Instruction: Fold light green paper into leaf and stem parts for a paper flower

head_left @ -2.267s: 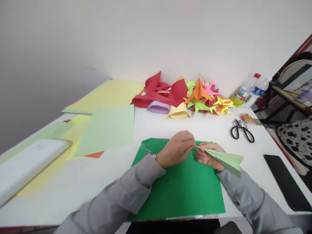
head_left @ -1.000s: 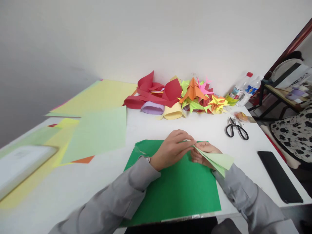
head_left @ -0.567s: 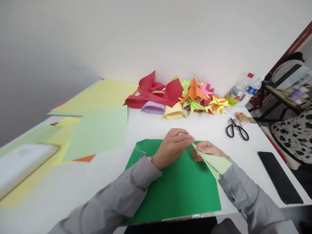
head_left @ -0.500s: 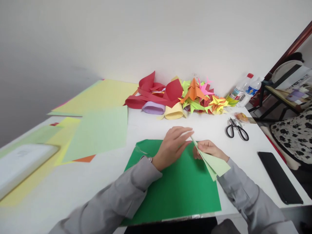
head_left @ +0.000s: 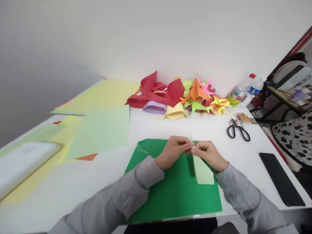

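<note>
A folded sheet of pale green paper (head_left: 203,171) hangs from my fingers, narrow tip pointing away and wider end towards me. My left hand (head_left: 174,149) pinches its left side near the tip between thumb and fingers. Right beside it, my right hand (head_left: 207,153) grips the paper from the other side, the thumbs nearly touching. Fingers cover part of the folds there. Beneath both hands lies a dark green sheet (head_left: 170,198) on the white table (head_left: 114,182).
Folded paper stars and planes (head_left: 196,92) and red paper shapes (head_left: 156,92) line the wall. Scissors (head_left: 239,130), a black phone (head_left: 280,178) and bottles (head_left: 243,91) are on the right. Pale green sheets (head_left: 104,130) and a white box (head_left: 26,165) lie left.
My left hand has gone from extended fingers at the paper's tip to a pinch. The paper's wide end has swung left and down, and both hands are now closer together.
</note>
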`<state>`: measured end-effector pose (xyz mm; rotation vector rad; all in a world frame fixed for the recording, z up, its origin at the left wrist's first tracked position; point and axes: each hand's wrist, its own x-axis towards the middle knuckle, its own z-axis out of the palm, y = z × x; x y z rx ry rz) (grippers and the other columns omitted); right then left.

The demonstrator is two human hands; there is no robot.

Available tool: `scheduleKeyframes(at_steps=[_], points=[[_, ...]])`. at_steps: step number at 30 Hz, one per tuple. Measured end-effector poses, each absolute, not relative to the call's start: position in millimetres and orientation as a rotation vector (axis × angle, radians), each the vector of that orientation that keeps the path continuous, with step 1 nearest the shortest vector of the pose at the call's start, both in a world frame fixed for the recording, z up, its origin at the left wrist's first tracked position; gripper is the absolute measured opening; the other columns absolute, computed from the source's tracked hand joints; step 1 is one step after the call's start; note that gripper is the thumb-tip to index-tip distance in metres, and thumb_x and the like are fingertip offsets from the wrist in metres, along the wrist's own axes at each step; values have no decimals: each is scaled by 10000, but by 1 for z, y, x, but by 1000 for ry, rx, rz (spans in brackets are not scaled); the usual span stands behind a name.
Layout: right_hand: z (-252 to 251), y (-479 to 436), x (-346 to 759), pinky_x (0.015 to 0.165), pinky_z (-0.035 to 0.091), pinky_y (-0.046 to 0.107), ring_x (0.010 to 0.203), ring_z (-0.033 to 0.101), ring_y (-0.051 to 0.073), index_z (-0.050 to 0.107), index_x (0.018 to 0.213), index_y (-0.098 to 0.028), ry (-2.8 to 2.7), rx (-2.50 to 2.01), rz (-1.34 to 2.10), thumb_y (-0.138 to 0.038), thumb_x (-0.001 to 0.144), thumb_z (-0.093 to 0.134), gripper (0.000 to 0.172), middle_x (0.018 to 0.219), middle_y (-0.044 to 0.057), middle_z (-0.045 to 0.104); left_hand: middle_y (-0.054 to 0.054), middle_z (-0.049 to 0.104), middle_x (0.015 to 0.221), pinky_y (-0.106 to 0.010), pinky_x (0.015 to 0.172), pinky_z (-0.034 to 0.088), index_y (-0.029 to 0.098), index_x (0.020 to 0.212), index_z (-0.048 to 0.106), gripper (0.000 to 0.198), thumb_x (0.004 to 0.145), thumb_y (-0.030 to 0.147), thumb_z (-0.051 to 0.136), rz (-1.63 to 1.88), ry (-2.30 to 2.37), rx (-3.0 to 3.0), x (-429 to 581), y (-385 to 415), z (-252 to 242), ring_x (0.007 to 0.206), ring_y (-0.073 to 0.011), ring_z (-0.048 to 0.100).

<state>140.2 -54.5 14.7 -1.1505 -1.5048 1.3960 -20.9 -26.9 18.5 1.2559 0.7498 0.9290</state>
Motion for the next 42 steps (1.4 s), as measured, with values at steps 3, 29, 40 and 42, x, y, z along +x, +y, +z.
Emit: scheduleKeyframes(at_steps=[3,29,40,42], points=[[14,-54,142,498,187,249,509,262,75,426,534,-177,-1585,-1189,1380,-548,700,690,484,502,-70,315,20,506,465,-239,530,344,133,462,587,334,671,348,736,986,754,1254,-22,-26,17,502,-88,435],[11,-56,138,488,208,253,521,251,89,436,567,-185,-1690,-1222,1342,-564,800,556,461,541,-58,293,-11,612,519,-238,480,410,119,583,695,231,605,335,774,1095,850,971,-21,-21,11,469,-98,509],[9,-56,136,502,239,260,519,287,91,495,539,-172,-1686,-1262,1195,-516,775,608,433,516,-51,354,-5,605,492,-231,472,406,119,601,701,281,645,392,753,1118,880,1007,-21,-19,7,452,-96,510],[9,-56,136,498,237,259,518,296,91,486,533,-170,-1670,-1277,1168,-522,772,607,442,518,-49,361,-7,613,512,-229,482,413,119,632,705,312,650,427,746,1071,848,985,-21,-19,9,461,-94,516]])
